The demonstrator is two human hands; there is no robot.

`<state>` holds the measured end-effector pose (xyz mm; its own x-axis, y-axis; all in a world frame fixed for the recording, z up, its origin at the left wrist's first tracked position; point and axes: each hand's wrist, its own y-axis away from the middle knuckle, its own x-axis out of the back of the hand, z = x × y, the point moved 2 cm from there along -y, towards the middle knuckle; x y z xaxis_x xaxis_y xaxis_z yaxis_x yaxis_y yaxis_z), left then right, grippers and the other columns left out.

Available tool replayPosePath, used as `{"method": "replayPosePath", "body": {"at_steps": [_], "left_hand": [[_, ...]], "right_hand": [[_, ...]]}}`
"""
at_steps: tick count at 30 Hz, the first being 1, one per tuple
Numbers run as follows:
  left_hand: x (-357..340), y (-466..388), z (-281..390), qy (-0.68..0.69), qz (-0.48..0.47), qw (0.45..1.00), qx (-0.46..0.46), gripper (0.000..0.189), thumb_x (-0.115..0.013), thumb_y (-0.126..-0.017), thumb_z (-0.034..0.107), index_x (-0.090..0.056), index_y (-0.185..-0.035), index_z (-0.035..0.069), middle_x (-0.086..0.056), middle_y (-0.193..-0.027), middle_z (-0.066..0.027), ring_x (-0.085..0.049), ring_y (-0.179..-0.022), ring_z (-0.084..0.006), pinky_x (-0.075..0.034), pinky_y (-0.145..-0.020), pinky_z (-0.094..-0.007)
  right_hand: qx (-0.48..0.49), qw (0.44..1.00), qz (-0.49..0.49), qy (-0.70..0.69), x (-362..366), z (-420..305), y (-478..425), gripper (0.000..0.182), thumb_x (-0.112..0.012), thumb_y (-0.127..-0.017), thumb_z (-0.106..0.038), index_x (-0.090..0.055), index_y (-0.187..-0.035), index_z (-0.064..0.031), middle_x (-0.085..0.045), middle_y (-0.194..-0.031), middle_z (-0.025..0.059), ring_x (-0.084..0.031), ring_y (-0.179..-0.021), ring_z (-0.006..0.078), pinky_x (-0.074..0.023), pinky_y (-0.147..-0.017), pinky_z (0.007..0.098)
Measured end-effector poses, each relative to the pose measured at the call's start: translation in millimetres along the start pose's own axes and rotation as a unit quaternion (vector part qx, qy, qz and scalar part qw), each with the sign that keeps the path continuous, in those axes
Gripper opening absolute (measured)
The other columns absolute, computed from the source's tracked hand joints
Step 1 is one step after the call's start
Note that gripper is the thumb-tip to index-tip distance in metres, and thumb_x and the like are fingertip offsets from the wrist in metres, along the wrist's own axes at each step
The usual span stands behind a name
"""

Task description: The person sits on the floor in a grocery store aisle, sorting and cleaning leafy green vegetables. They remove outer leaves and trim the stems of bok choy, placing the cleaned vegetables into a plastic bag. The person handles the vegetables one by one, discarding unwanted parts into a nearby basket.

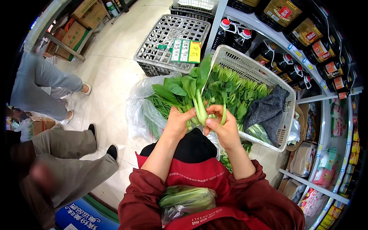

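Observation:
My left hand (180, 120) holds several heads of green leafy vegetable (198, 103) with pale stalks, like choy sum or bok choy, above my knees. On the stalk base the thumb and fingers of my right hand (220, 119) are closed, with a loose leaf stem (224, 110) between its fingers. To the left stands a clear plastic bag (141, 106) full of long thin greens (161, 106). On the right, a white plastic crate (243, 57) holds rows of similar greens (227, 86) and a dark grey cloth (266, 110). Bagged greens (188, 197) rest on my red apron (184, 169).
An upturned grey crate (169, 27) bears a price sign (186, 51). Shelves (304, 54) with large dark bottles (287, 14) curve along the right. Two people's legs (83, 169) are at the left on the tiled floor (106, 66). More greens (227, 161) lie beside my right leg.

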<state>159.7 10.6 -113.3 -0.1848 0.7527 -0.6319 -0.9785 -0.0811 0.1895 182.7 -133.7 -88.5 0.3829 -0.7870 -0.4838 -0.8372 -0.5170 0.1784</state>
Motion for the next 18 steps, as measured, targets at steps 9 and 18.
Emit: {"method": "replayPosePath", "body": {"at_steps": [9,18], "left_hand": [[-2,-4,-5,0.039,-0.007,0.999,-0.010,0.045,-0.059,-0.082,0.027,-0.043,-0.115,0.000,-0.053,-0.110,-0.0130,-0.056,-0.094,-0.0193,-0.047,-0.081,-0.0328],[-10,0,6,0.095,-0.012,0.995,0.027,0.032,-0.064,-0.077,0.013,-0.054,-0.104,-0.003,-0.062,-0.091,-0.0102,-0.060,-0.080,-0.0169,-0.049,-0.070,-0.0291]], "right_hand": [[0.167,0.943,0.068,0.281,-12,0,2,0.014,-0.057,-0.080,0.000,-0.054,-0.094,0.0009,-0.052,-0.089,0.0037,-0.054,-0.061,0.0080,-0.0427,-0.051,0.0190],[0.119,0.975,0.122,0.140,-12,-6,-1,0.018,-0.054,-0.085,-0.007,-0.052,-0.101,0.0013,-0.052,-0.080,0.0017,-0.048,-0.057,0.0053,-0.0405,-0.049,0.0181]]}}
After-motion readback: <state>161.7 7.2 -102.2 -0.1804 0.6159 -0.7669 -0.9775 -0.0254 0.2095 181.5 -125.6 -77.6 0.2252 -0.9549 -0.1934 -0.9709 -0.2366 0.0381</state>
